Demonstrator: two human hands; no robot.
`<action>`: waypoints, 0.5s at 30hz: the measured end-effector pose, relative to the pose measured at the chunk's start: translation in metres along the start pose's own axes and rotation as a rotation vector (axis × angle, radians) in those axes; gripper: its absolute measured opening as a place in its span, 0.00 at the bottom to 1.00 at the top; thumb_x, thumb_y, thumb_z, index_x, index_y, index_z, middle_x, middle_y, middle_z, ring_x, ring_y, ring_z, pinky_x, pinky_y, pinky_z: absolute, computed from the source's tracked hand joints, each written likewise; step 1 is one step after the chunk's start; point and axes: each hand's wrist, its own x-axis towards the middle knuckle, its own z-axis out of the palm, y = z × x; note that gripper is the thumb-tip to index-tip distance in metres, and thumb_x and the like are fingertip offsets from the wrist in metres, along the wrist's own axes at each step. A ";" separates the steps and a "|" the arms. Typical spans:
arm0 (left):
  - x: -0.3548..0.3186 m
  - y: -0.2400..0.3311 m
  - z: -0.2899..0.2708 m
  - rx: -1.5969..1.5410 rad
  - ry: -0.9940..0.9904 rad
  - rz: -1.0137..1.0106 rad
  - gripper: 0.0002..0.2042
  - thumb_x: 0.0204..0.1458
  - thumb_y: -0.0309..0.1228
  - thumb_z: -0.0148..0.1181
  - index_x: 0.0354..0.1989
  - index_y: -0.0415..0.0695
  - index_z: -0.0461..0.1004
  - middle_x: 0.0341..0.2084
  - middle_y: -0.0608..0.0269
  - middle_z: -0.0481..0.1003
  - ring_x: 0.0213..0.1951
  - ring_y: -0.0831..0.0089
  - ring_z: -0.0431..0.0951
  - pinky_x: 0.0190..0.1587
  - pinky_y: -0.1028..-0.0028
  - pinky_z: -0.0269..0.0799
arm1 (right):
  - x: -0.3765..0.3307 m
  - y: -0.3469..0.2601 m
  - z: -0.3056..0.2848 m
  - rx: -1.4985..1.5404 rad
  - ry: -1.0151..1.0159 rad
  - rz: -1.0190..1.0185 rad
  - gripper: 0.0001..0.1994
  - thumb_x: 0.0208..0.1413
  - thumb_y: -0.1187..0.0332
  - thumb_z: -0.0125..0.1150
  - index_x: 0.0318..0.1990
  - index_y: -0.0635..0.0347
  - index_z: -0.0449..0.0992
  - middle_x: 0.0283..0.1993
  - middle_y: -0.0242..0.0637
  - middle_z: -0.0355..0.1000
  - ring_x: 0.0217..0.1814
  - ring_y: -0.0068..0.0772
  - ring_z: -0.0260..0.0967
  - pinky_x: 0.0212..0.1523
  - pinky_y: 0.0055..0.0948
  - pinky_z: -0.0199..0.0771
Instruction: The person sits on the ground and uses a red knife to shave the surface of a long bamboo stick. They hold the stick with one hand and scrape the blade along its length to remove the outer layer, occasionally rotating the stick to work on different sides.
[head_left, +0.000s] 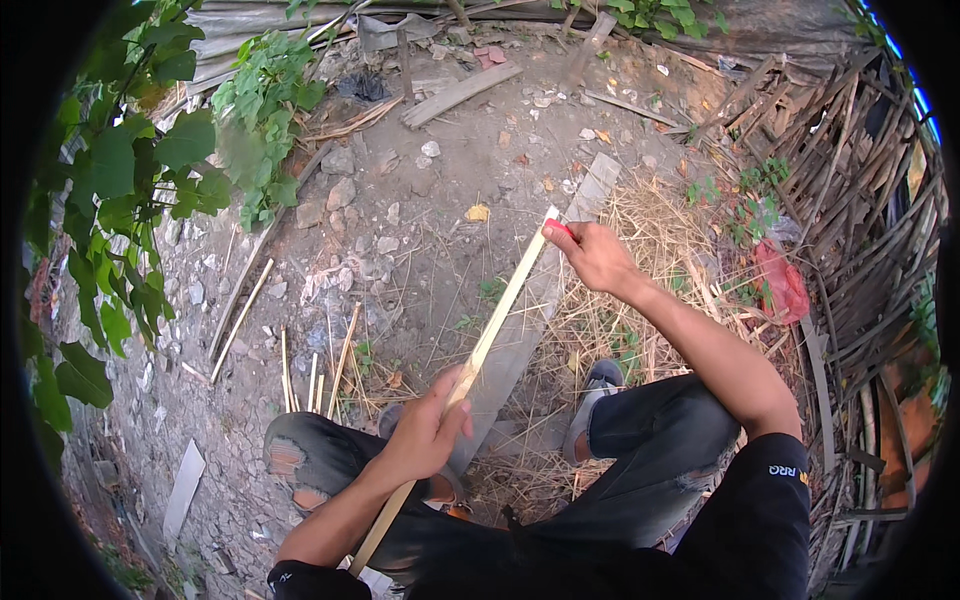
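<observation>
Sunlit stony dirt ground [440, 190], straw [650, 220]

- I'm outdoors, in a rough yard that serves as an open-air bamboo-working spot, not a room of any kind.
- Under me is bare dirt ground [440, 190] strewn with stones and rubble, running from the centre up to 12 o'clock.
- A leafy vine [150, 160] hangs in at 9 to 10 o'clock.
- Dry straw [650, 220] lies heaped at 2 o'clock.
- A stack of split bamboo and old laths [850, 170] leans at 2 to 3 o'clock.
- Thin cut bamboo slats [320, 370] lie on the ground near 8 o'clock.
- Weathered planks [460, 92] and scrap wood lie at 12 o'clock.
- A grey board [530, 330] stretches across the middle.
</observation>
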 end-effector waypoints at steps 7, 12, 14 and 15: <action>-0.007 0.002 -0.006 -0.026 -0.010 0.032 0.19 0.68 0.29 0.51 0.66 0.40 0.63 0.24 0.71 0.74 0.22 0.85 0.68 0.28 0.79 0.65 | 0.020 0.108 -0.041 0.267 0.521 0.241 0.36 0.69 0.39 0.44 0.33 0.72 0.75 0.23 0.52 0.71 0.29 0.50 0.71 0.40 0.47 0.71; 0.006 0.010 -0.006 -0.247 0.028 -0.122 0.19 0.72 0.31 0.47 0.67 0.39 0.65 0.23 0.67 0.73 0.16 0.84 0.63 0.20 0.82 0.58 | -0.007 0.032 -0.030 0.289 0.289 -0.131 0.31 0.71 0.45 0.46 0.34 0.71 0.73 0.21 0.50 0.68 0.25 0.43 0.65 0.35 0.45 0.67; 0.007 0.007 -0.005 -0.323 0.040 -0.124 0.20 0.74 0.35 0.41 0.69 0.40 0.64 0.22 0.68 0.68 0.13 0.85 0.59 0.16 0.83 0.53 | -0.031 -0.010 -0.026 0.262 0.106 -0.305 0.28 0.71 0.48 0.47 0.34 0.70 0.73 0.21 0.51 0.68 0.25 0.47 0.68 0.33 0.44 0.68; 0.009 0.010 -0.006 -0.401 0.041 -0.146 0.20 0.74 0.36 0.40 0.69 0.41 0.63 0.21 0.68 0.67 0.13 0.85 0.59 0.16 0.82 0.53 | -0.041 -0.029 -0.022 0.230 -0.008 -0.363 0.27 0.72 0.48 0.47 0.36 0.70 0.74 0.22 0.53 0.69 0.26 0.51 0.70 0.34 0.46 0.69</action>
